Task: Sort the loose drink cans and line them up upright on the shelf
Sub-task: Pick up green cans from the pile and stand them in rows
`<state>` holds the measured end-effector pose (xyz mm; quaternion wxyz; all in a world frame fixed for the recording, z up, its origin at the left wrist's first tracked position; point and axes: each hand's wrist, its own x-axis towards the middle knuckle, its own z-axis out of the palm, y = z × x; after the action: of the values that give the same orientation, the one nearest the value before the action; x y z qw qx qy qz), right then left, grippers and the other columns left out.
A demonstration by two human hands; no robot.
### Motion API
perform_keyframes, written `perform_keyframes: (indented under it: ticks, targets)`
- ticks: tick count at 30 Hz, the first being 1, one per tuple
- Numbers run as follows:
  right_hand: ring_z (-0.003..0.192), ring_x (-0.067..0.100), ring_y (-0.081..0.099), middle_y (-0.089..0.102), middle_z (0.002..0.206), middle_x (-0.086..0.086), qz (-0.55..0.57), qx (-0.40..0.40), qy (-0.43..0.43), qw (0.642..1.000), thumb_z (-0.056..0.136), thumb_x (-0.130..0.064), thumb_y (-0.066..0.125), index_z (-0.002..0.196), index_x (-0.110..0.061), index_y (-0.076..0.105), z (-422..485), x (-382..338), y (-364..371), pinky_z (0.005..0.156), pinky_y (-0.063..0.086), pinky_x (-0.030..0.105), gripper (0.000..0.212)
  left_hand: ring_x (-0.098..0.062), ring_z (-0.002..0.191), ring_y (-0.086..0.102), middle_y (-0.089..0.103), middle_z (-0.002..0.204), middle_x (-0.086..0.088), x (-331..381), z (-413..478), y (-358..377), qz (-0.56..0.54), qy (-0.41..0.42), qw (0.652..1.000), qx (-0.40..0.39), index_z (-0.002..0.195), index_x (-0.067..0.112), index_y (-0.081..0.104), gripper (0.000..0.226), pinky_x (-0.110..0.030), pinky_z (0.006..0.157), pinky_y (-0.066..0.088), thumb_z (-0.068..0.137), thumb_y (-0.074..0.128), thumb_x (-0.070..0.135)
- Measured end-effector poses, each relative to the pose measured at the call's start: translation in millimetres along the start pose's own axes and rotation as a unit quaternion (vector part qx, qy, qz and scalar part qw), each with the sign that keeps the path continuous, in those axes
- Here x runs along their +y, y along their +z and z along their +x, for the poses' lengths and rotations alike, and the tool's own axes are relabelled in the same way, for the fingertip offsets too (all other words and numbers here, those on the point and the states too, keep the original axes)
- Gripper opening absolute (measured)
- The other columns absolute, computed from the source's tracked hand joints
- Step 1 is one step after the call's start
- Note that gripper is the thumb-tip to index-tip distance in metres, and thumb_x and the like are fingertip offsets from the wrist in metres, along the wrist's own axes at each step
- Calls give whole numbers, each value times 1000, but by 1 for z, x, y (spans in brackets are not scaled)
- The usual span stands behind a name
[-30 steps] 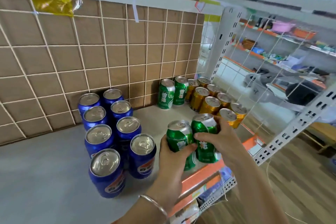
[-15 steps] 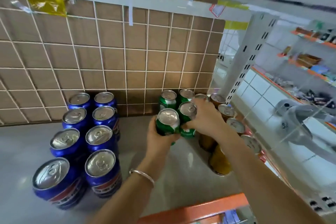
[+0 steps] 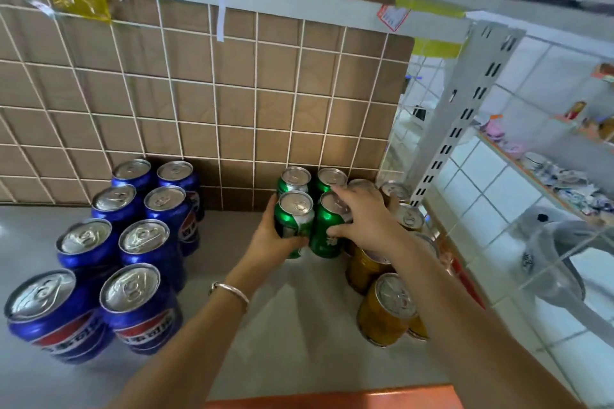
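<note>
Two green cans stand upright on the grey shelf (image 3: 292,335), right in front of two more green cans (image 3: 294,178) against the back grid. My left hand (image 3: 269,239) grips the left green can (image 3: 294,216) from its left side. The right green can (image 3: 327,229) is held by my right hand (image 3: 362,219), fingers over its top and thumb on its front. Several blue cans (image 3: 139,242) stand in two rows on the left. Gold cans (image 3: 385,309) stand in rows on the right, partly hidden by my right arm.
A wire grid backed with brown cardboard (image 3: 212,103) closes the back of the shelf. A white slotted upright (image 3: 465,109) and wire side panel bound the right. The orange shelf lip (image 3: 332,400) runs along the front edge. Bare shelf lies between the blue and green cans.
Both hands carried the two green cans from the front edge back across the shelf and now hold them just in front of the rear green pair. The camera moved closer and lower.
</note>
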<state>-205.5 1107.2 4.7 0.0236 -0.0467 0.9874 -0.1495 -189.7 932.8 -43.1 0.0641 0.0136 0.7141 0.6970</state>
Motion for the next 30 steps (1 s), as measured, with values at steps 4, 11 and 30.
perform_keyframes:
  ticks: [4,11,30]
  targets:
    - [145,31,5,14,157,1,-86,1,11,996,87,-46,60,150,-40,11,-6,-8,-1,111,-5,62,80,-11,114,44,43,135,-4,3,1,2,17,-25,999,-23,149,24,-3,103,-24,90,39,78,64,-11]
    - [144,30,-1,-1,156,4,-92,64,14,994,87,-27,63,151,-29,5,-24,-36,10,113,-4,59,86,-20,132,40,37,147,-5,-5,-9,12,54,-51,997,37,147,14,-17,118,-34,108,34,75,76,8]
    - [126,11,46,57,129,-9,109,114,-202,967,92,-26,49,129,-37,52,-89,-234,36,117,7,39,38,-18,110,57,58,125,-15,53,-157,-122,163,101,965,181,128,2,49,35,-12,89,44,93,49,1]
